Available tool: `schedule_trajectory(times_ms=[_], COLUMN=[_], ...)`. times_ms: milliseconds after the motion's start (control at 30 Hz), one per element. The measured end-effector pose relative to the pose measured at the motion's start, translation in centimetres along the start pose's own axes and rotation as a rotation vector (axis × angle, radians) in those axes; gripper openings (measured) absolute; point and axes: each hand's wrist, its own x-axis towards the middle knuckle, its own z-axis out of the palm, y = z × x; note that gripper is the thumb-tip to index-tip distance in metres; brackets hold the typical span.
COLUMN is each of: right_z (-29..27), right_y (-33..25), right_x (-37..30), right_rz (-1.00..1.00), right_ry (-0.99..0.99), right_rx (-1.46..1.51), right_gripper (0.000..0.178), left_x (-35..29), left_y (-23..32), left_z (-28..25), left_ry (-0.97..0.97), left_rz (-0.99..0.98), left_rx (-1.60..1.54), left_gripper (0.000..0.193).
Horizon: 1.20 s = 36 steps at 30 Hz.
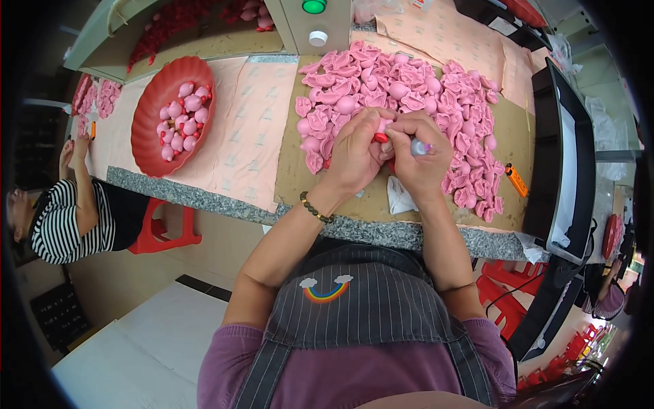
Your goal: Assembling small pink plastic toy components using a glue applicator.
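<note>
Both my hands meet over the near edge of a pile of pink parts. My left hand [355, 151] is closed, pinching a small pink piece [383, 125] with a red part [381, 138] on its lower side. Right beside it, my right hand [429, 155] has its thumb and index finger at the red part. A small pale bottle with a purple tip [417, 146] is tucked in my right fingers. The pink parts [354, 78], frilly shells and round balls, lie spread behind and beside both hands. A white cloth or tissue [400, 196] lies below my right hand.
A red fluted bowl [142, 129] of pink-and-red pieces stands to the left. An orange-and-black tool [516, 180] lies right of the pile, beside a black tray [555, 163]. A grey cabinet with a green button [314, 6] stands behind. Another person in stripes [75, 218] sits at far left.
</note>
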Motion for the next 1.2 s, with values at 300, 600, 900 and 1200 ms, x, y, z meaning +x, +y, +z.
schedule_trajectory(times_ms=[300, 600, 900, 1200], right_z=[0.9, 0.8, 0.8, -0.3], right_y=[-0.4, -1.6, -1.6, -1.2], right_x=[-0.4, -0.2, -0.2, -0.2], right_rz=[0.126, 0.345, 0.358, 0.201], right_ry=[0.130, 0.230, 0.199, 0.181], right_rx=[0.036, 0.352, 0.478, 0.192], right_gripper=[0.006, 0.004, 0.011, 0.010], left_x=[0.2, 0.6, 0.8, 0.3], left_y=[0.0, 0.5, 0.6, 1.3], left_z=[0.1, -0.9, -1.3, 0.5], left_ry=[0.028, -0.141, -0.242, -0.049], left_rz=[0.064, -0.087, -0.106, -0.054], left_rx=[0.156, -0.363, -0.379, -0.198], left_gripper=[0.024, 0.029, 0.031, 0.039])
